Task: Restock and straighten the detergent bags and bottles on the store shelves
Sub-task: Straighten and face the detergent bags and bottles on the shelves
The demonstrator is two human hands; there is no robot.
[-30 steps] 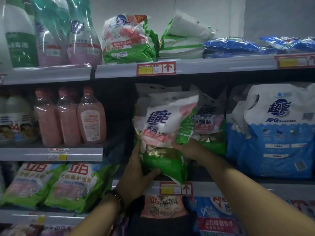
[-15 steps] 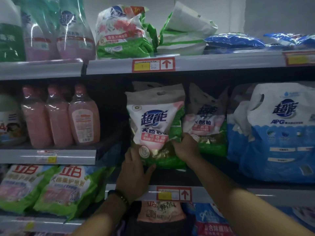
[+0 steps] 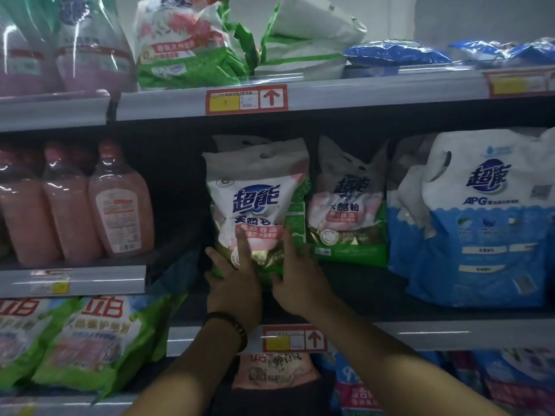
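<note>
A white, pink and green detergent bag stands upright on the middle shelf. My left hand lies flat against its lower front, fingers straight and spread. My right hand presses the bag's lower right side with straight fingers. A second bag of the same kind stands just to its right, set further back. Large blue and white detergent bags fill the right end of that shelf. Pink bottles stand on the left shelf section.
The top shelf holds green and white bags, flat blue bags and wrapped bottles. Green bags lie on the lower left shelf. Red price tags mark the shelf rails. A dark gap lies left of the bag.
The bag went from tilted and held out in front to standing upright further back on the shelf. Both hands changed from gripping its bottom to pressing flat on its lower front.
</note>
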